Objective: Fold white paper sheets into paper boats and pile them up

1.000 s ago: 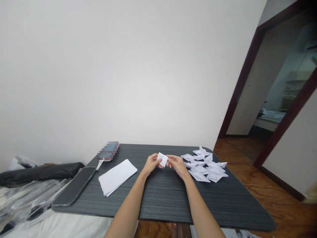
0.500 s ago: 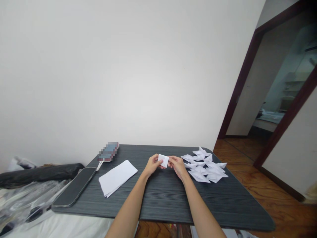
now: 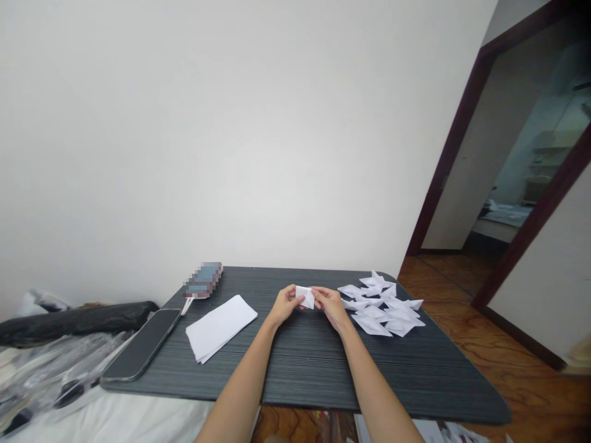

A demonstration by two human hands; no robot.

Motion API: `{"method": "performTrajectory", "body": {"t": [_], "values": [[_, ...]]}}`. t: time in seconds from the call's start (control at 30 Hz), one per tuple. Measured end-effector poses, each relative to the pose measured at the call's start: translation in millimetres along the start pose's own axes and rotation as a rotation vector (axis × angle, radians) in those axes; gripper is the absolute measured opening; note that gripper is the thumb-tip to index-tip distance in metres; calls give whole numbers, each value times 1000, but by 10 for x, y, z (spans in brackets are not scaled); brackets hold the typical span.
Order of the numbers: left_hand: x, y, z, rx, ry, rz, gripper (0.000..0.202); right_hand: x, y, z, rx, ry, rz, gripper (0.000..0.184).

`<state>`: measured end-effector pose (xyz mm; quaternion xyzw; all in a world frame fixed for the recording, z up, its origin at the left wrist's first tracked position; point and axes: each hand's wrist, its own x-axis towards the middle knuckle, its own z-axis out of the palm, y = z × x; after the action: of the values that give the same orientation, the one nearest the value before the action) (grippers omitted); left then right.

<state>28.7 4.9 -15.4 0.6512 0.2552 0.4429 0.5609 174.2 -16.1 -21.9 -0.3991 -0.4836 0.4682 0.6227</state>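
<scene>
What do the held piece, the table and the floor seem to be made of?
Held piece: probably matte white paper; it looks thin and folded.
Table: perhaps wood-look laminate, dark, low-sheen; fine streaks cover its top.
Floor: wood or imitation, apparently smooth, slightly shiny; it shows brown wavy grain.

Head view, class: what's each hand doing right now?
Left hand: closed, holding the folded white paper.
Right hand: closed, holding the folded white paper's right side.

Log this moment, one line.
left hand: holds folded paper; right hand: holds same paper; paper boats: at right; sheet stack: at left
</scene>
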Motion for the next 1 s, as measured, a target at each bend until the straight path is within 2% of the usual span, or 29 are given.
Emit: {"method": "performTrajectory", "body": {"t": [0.13,0.53,0.83,1.0], "values": [[2,-13,-1,5,-13,-24,32,7,7,-8,21,33,14,33],[5,-29,-4,10,-12,-37,33,-27,-23,10,-105,74,-39,30],[10,-84,-10,166,98,-32,33,-73,18,80,-137,-116,16,25],[12,-104,-15,139,162,-34,35,-88,8,119,-123,-245,90,27]]}}
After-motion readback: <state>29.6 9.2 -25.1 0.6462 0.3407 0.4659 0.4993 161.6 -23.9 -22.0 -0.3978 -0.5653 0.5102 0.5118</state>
